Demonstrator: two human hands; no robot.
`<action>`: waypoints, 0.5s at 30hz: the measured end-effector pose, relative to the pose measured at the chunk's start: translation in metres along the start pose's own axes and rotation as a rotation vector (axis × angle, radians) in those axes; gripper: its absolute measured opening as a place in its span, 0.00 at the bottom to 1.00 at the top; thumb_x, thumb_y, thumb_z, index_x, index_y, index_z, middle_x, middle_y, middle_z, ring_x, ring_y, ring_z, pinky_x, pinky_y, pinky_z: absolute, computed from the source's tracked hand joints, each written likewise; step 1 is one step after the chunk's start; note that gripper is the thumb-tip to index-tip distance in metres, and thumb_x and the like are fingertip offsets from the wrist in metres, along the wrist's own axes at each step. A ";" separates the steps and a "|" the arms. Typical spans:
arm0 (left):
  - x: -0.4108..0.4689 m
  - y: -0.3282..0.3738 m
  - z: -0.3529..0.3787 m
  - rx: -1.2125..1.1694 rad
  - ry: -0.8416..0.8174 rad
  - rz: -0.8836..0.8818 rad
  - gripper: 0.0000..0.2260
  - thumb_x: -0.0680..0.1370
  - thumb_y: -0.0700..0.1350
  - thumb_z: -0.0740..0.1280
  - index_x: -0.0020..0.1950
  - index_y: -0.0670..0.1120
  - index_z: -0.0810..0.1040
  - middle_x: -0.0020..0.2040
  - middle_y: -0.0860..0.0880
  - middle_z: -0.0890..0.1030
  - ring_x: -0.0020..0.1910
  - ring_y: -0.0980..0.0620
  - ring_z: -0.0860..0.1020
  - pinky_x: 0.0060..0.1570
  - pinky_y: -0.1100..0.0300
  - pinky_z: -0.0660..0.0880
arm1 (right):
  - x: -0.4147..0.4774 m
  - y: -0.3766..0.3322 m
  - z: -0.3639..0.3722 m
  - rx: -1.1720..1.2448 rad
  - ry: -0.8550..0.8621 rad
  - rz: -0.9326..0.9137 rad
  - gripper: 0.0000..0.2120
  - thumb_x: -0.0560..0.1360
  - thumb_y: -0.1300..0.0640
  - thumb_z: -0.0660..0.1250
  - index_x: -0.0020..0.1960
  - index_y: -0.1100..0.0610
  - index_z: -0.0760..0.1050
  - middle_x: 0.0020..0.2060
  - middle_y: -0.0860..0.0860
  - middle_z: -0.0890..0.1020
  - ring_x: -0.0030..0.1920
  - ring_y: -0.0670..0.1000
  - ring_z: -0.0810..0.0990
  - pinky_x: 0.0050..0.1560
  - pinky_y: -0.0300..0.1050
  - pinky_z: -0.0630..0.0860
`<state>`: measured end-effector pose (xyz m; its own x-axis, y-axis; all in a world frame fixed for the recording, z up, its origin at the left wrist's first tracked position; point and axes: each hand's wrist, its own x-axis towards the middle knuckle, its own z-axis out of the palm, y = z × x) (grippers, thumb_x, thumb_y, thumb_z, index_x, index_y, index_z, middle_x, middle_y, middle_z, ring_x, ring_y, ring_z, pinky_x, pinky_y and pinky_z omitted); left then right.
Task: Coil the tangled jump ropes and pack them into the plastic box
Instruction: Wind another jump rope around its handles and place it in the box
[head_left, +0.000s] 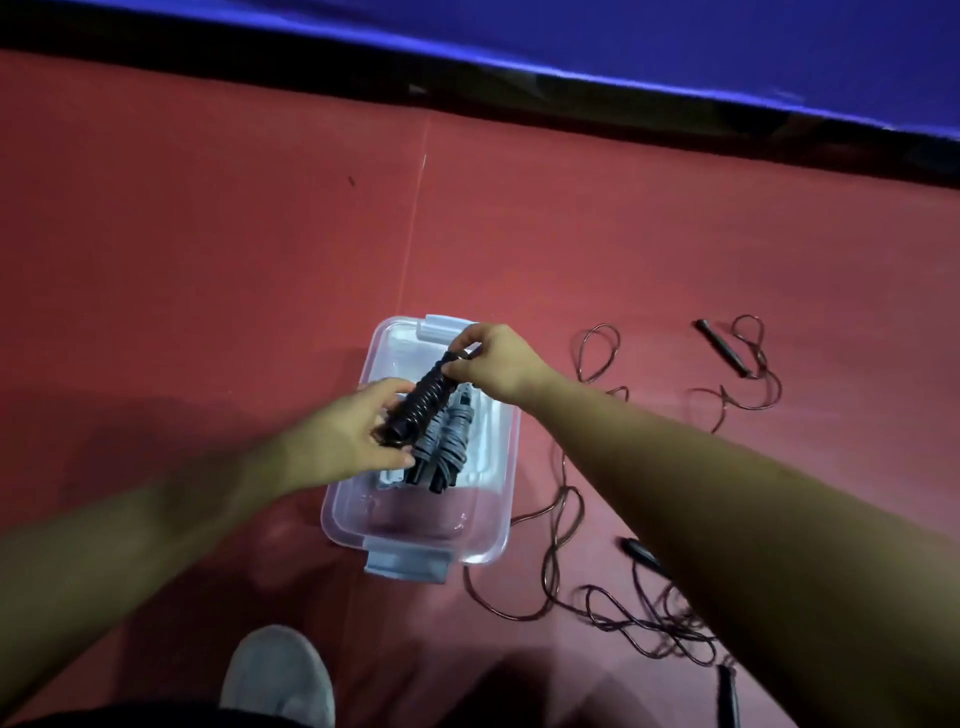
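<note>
Both hands grip a coiled dark rope (422, 408) right above the box (343, 499): left hand (349, 434) at its lower end, right hand (496, 364) pinching the top. Gray coils (451, 441) sit inside it, loose rope (563, 525) just beside.

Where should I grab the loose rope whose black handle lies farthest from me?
Take the black handle at its middle, from above. It lies flat on the red floor, stiff and straight, while the thin rope loops limply from its near end.
</note>
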<state>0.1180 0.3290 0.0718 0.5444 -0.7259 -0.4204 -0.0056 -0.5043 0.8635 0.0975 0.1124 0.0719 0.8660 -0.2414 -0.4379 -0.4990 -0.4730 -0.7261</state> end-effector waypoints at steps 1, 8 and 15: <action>0.004 -0.005 0.003 0.142 0.036 0.023 0.30 0.68 0.34 0.79 0.63 0.53 0.71 0.54 0.51 0.79 0.46 0.64 0.81 0.49 0.71 0.75 | 0.007 0.003 0.005 -0.039 -0.004 0.006 0.08 0.72 0.58 0.74 0.51 0.56 0.80 0.40 0.55 0.83 0.36 0.54 0.79 0.31 0.37 0.73; 0.030 -0.029 0.045 0.778 0.117 -0.105 0.29 0.70 0.57 0.76 0.59 0.43 0.66 0.51 0.44 0.82 0.48 0.43 0.82 0.43 0.54 0.76 | 0.036 0.018 0.045 -0.339 -0.115 -0.060 0.12 0.76 0.61 0.66 0.58 0.62 0.79 0.54 0.58 0.82 0.55 0.58 0.79 0.52 0.46 0.74; 0.038 -0.025 0.058 1.099 0.148 -0.140 0.24 0.75 0.61 0.69 0.59 0.44 0.68 0.54 0.45 0.82 0.51 0.42 0.82 0.41 0.55 0.73 | 0.033 0.024 0.046 -0.495 -0.163 -0.143 0.15 0.76 0.61 0.63 0.61 0.63 0.77 0.59 0.60 0.80 0.61 0.61 0.76 0.55 0.47 0.73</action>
<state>0.0897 0.2874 0.0179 0.6922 -0.6044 -0.3943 -0.6353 -0.7696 0.0644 0.1129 0.1320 0.0157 0.8884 -0.0289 -0.4581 -0.2674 -0.8438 -0.4653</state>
